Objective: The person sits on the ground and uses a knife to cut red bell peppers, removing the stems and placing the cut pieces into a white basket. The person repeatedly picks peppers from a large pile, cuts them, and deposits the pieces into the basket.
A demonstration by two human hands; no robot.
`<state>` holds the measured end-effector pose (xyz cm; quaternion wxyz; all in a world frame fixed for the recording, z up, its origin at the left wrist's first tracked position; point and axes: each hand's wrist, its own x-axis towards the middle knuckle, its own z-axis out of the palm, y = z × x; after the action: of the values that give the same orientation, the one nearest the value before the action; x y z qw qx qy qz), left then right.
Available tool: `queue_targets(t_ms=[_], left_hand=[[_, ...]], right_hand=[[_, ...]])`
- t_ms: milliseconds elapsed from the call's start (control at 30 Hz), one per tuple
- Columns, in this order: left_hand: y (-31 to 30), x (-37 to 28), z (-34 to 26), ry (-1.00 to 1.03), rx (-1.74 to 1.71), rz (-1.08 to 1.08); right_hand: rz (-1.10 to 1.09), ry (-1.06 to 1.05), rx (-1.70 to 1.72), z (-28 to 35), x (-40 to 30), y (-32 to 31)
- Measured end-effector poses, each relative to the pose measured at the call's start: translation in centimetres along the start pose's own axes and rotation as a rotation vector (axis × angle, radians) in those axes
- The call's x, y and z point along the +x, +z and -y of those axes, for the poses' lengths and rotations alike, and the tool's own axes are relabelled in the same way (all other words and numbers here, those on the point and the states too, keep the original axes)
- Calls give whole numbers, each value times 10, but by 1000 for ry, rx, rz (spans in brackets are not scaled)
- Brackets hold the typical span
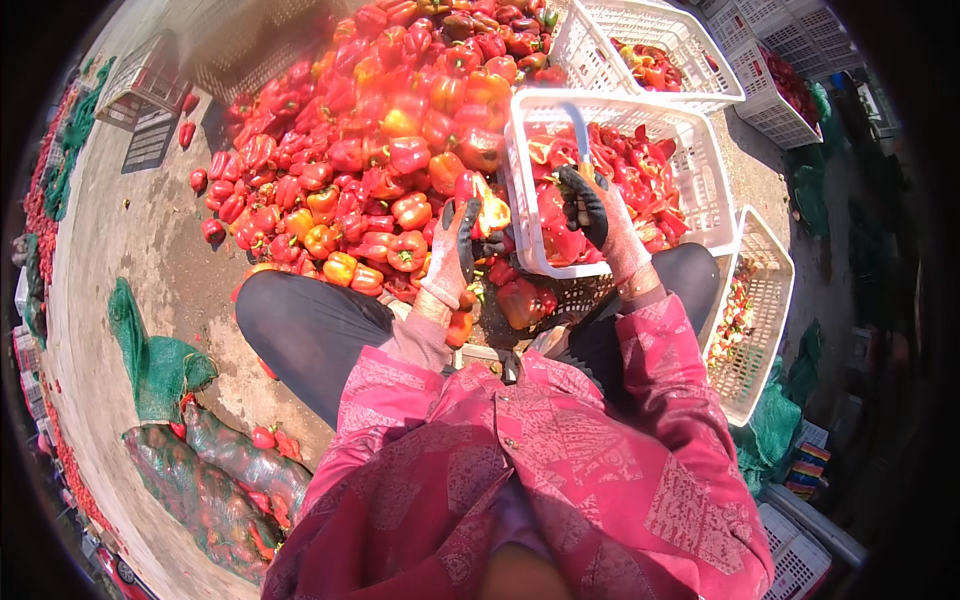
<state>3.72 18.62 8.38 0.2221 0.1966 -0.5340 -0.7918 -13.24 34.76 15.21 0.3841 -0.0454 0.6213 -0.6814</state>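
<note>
My left hand, in a pink glove with dark palm and fingers, holds a cut red bell pepper whose pale yellow inside shows. My right hand, gloved alike, is closed around the handle of a curved knife; its blade points away from me over a white plastic crate. Cut red pepper pieces lie in that crate. A large heap of whole red and orange bell peppers spreads on the ground beyond and left of my left hand.
Behind the near crate stands another white crate with peppers. A narrower crate with small scraps is by my right knee. Filled green mesh sacks lie at lower left, an overturned-looking crate at upper left. Loose peppers lie between my legs.
</note>
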Motion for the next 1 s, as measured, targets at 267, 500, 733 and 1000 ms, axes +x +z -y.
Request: queue_targets(t_ms=[267, 500, 733, 1000], left_hand=[[6, 7, -9, -511, -312, -60], [15, -1, -26, -379, -153, -57], [28, 14, 21, -101, -124, 28], [96, 11, -60, -379, -23, 153]], right_hand=[[-82, -124, -249, 41, 16, -60], [-565, -168, -218, 81, -53, -170], [-1166, -142, -287, 8, -205, -371], [-1317, -76, -423, -85, -289, -391]])
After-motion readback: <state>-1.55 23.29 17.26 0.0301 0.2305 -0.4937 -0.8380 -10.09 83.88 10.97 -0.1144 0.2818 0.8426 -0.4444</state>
